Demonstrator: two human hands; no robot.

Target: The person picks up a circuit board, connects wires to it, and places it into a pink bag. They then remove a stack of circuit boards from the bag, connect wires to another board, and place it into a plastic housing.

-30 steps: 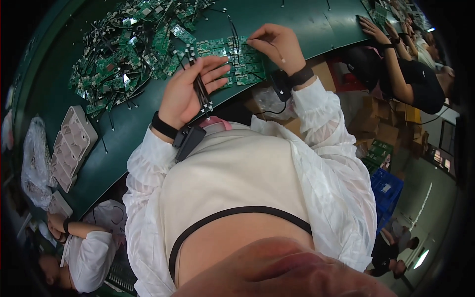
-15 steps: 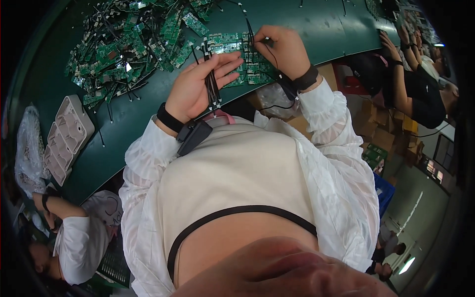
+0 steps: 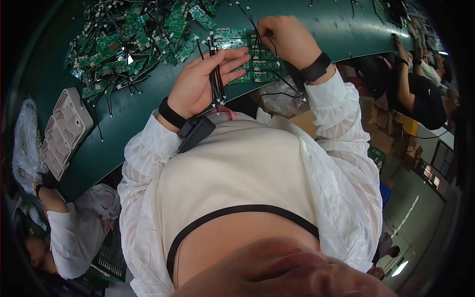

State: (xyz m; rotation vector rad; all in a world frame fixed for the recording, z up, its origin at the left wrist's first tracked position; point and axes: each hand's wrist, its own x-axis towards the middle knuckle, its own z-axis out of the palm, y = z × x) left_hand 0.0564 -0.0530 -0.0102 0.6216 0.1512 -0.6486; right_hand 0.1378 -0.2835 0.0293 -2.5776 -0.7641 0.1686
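Observation:
My left hand point(image 3: 197, 85) holds a bundle of thin black cables point(image 3: 216, 81) with white connectors, clamped under the thumb across the palm while the other fingers stretch out to the right. Farther right, my right hand point(image 3: 291, 40) is closed in a pinch on a thin black cable point(image 3: 273, 44) that hangs below the fingers. Beneath and between both hands, green circuit boards point(image 3: 266, 65) lie side by side in rows near the table's edge. More black cables run over those boards. The pinching fingertips are partly hidden.
A large heap of circuit boards with cables point(image 3: 133, 44) covers the green table point(image 3: 326, 34) at the far left. A pale compartment tray point(image 3: 69, 123) and a clear plastic bag point(image 3: 27, 143) lie left. People sit at both sides; cardboard boxes point(image 3: 378, 133) stand right.
My right hand has moved slightly farther away and to the right, with the cable in its fingers. My left hand keeps its bundle. The whole view has shifted slightly.

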